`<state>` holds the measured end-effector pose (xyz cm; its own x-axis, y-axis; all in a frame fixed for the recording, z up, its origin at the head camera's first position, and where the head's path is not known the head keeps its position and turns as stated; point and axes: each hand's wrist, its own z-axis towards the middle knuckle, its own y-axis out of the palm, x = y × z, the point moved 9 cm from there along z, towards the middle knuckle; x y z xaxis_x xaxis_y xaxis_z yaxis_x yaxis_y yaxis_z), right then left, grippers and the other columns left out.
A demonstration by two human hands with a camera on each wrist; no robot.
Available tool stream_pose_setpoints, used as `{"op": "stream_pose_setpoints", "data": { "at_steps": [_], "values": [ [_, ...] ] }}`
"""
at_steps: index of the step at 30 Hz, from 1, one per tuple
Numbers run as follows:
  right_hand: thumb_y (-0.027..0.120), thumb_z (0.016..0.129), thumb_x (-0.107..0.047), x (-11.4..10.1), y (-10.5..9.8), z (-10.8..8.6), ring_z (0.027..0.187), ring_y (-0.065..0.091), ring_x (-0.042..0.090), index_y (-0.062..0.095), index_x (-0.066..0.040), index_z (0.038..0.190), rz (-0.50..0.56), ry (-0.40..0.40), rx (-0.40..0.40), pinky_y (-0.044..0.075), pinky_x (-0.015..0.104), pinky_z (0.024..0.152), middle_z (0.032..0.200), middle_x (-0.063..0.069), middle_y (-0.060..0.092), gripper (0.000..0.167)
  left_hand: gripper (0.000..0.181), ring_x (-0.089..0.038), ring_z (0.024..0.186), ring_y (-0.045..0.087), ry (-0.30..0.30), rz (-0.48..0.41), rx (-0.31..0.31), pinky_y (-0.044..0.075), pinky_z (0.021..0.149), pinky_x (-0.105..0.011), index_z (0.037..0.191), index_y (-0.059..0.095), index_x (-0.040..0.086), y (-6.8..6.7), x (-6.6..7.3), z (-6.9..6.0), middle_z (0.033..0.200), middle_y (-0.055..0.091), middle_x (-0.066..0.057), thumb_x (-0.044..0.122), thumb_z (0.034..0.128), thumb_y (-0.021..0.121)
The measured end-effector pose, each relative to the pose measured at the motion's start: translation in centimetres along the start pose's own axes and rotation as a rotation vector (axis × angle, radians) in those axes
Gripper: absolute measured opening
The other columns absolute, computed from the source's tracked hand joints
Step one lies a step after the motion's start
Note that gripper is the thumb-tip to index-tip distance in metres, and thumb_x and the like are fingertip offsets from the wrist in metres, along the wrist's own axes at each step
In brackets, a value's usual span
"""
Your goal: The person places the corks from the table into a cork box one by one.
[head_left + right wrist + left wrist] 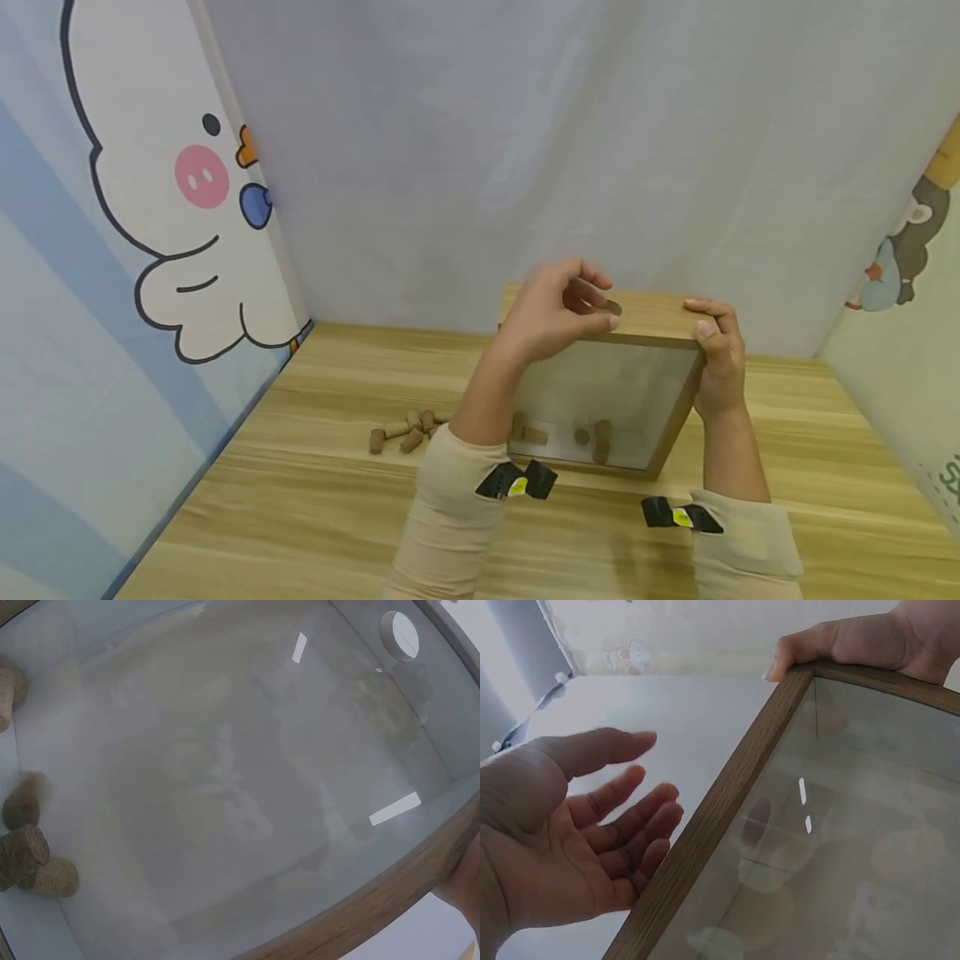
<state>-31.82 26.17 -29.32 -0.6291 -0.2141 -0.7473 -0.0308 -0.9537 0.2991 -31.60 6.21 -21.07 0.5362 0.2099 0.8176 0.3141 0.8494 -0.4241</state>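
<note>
Wood-framed, clear-fronted box [600,379]: below left hand [551,307], fingers loosely bent, empty, near round top hole [613,307]. Right hand [722,358]: fingers gripping upper corner. Brown cylindrical corks [602,442]: inside, below fingers. Risk: tipping, should right grip slacken.

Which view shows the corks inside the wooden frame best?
The right wrist: the corks inside the frame look largest there, some cut off by the left edge. The head view shows them small; in the left wrist view, none can be made out.

Left hand [547,308] raised, fingers [630,817] loosely bent, thumb [604,750] apart, right hand [723,367] curled, seemingly gripping
</note>
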Motion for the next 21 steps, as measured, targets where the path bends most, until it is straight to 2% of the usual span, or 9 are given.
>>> {"op": "stream_pose_setpoints", "data": {
  "at_steps": [5, 8, 10, 12, 14, 21],
  "values": [
    [0.049, 0.087, -0.022, 0.1, -0.1, 0.0, 0.100, 0.038, 0.024, 0.061, -0.010, 0.107, -0.013, 0.008, 0.006, 0.028, 0.039, 0.078, 0.119, 0.010, 0.042, 0.027, 0.030, -0.013, 0.085, 0.058, 0.215, 0.065, -0.041, 0.047, 0.075, -0.021, 0.107, 0.060, 0.000, 0.2, 0.8, -2.8, 0.100, 0.062, -0.010, 0.009, 0.0810, 0.073],
    [0.049, 0.086, -0.022, 0.1, -0.1, 0.0, 0.100, 0.038, 0.024, 0.061, -0.009, 0.107, -0.014, 0.006, 0.009, 0.028, 0.039, 0.078, 0.119, 0.010, 0.042, 0.027, 0.032, -0.011, 0.088, 0.057, 0.307, 0.175, -0.037, 0.045, 0.073, -0.022, 0.108, 0.061, 0.003, 0.1, 1.0, -4.4, 0.104, 0.062, -0.006, 0.012, 0.0807, 0.073],
    [0.049, 0.086, -0.022, 0.0, -0.1, 0.0, 0.100, 0.039, 0.024, 0.061, -0.009, 0.107, -0.009, 0.002, 0.013, 0.028, 0.039, 0.078, 0.119, 0.010, 0.043, 0.027, 0.034, -0.011, 0.088, 0.056, 0.340, 0.236, -0.044, 0.045, 0.073, -0.022, 0.111, 0.060, 0.005, 0.2, 0.8, -5.2, 0.107, 0.061, -0.005, 0.014, 0.0808, 0.073],
    [0.049, 0.086, -0.021, 0.0, -0.2, 0.0, 0.100, 0.039, 0.024, 0.062, -0.009, 0.106, -0.004, -0.002, 0.019, 0.029, 0.038, 0.078, 0.118, 0.010, 0.043, 0.027, 0.037, -0.012, 0.090, 0.056, 0.353, 0.279, -0.055, 0.044, 0.075, -0.022, 0.113, 0.059, 0.006, 0.3, 0.3, -5.8, 0.111, 0.060, -0.004, 0.015, 0.0810, 0.073],
    [0.049, 0.086, -0.021, 0.0, -0.2, 0.1, 0.100, 0.039, 0.024, 0.062, -0.009, 0.106, 0.000, -0.002, 0.022, 0.029, 0.038, 0.078, 0.118, 0.010, 0.043, 0.027, 0.038, -0.013, 0.092, 0.056, 0.346, 0.281, -0.072, 0.044, 0.077, -0.023, 0.116, 0.058, 0.006, 0.3, -0.3, -6.2, 0.113, 0.059, -0.004, 0.016, 0.0815, 0.073],
    [0.050, 0.086, -0.021, 0.0, -0.1, 0.0, 0.100, 0.039, 0.024, 0.062, -0.009, 0.106, 0.000, 0.006, 0.018, 0.029, 0.039, 0.078, 0.118, 0.011, 0.043, 0.027, 0.037, -0.015, 0.092, 0.056, 0.249, 0.256, -0.098, 0.045, 0.076, -0.024, 0.115, 0.059, 0.006, -0.1, -3.1, -7.6, 0.113, 0.058, -0.004, 0.015, 0.0824, 0.072]
  ]
}}
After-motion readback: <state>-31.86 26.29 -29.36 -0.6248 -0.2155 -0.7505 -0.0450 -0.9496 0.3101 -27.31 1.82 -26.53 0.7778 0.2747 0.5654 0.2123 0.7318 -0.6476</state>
